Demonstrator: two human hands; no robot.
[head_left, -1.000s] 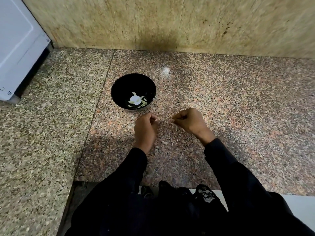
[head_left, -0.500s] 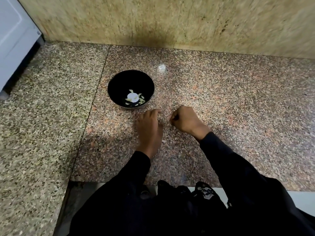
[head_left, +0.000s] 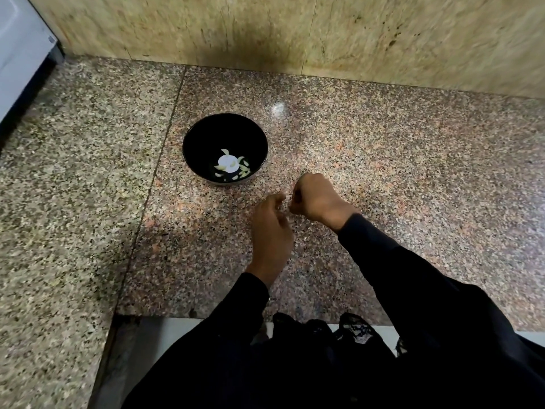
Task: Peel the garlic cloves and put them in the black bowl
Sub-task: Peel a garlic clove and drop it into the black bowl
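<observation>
Whatever sits between the two hands is too small and blurred to make out; the left hand [head_left: 272, 228] shows only its back, fingers curled inward, the right hand [head_left: 317, 199] balled in a fist, grip on either undeterminable. Speckled pink-grey granite desk [head_left: 413, 172] against a mottled beige stone wall [head_left: 295, 33], a white appliance [head_left: 17, 54] cut off at left. The round glossy black bowl [head_left: 206, 137], holding pale peeled garlic cloves [head_left: 228, 165], stands just beyond the left fingers, apart.
</observation>
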